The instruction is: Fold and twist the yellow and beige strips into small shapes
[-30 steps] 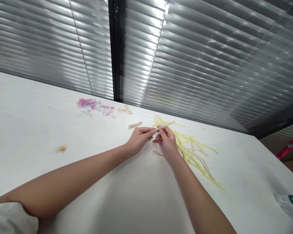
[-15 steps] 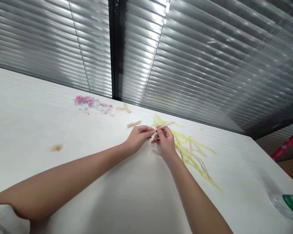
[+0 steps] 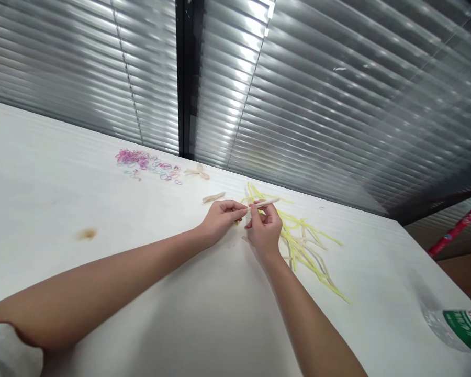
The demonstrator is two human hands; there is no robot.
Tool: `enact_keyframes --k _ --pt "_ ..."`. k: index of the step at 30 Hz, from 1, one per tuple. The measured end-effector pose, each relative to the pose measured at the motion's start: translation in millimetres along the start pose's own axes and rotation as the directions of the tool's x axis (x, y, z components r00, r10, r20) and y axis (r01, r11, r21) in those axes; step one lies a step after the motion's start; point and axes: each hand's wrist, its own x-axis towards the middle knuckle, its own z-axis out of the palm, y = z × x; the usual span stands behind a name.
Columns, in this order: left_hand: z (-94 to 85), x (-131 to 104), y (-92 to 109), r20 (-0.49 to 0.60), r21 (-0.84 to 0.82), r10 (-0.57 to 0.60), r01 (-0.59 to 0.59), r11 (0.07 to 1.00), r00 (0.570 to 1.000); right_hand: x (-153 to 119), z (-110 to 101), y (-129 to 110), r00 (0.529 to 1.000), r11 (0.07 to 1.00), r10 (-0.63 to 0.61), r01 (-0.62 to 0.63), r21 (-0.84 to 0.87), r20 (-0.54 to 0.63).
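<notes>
Near the middle of the white table, my left hand [image 3: 222,219] and my right hand [image 3: 267,224] meet at the fingertips, both pinching a thin cream strip [image 3: 269,202]. The strip's free end sticks out to the right past my right hand. Yellow strips [image 3: 310,262], mixed with a few beige ones, lie beside and beyond my right hand. A short folded beige piece [image 3: 214,197] rests just beyond my left hand. Farther back is a beige looped piece [image 3: 198,172], tied or bunched in its middle.
Small pink, purple and pale bands [image 3: 141,160] are piled at the table's back left. A plastic bottle with a green label [image 3: 465,327] lies at the right. Window blinds stand behind the table [image 3: 121,293]. A brown stain marks the left side.
The strip in my fingers has tilted slightly and its free end looks thicker. The whole view has shifted a little, showing more of the bottle.
</notes>
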Motion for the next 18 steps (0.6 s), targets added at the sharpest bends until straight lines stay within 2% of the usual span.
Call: enact_keyframes --k 8,13,18 --pt "1.0 -3.2 6.4 -0.065 -0.144 -0.006 -0.003 0.99 0.998 -0.3 -5.2 0.9 0.989 0.963 -0.146 0.146 -0.225 0.017" --pt "0.4 -1.0 3.4 -0.066 -0.144 0.046 -0.055 0.988 0.997 1.0 -7.3 -0.1 0.939 0.857 -0.33 0.34 -0.388 0.094" --pt "-0.3 -0.2 2.2 -0.062 -0.107 0.102 -0.108 0.988 0.993 1.9 -6.5 2.6 0.901 0.784 -0.391 0.434 -0.444 0.191"
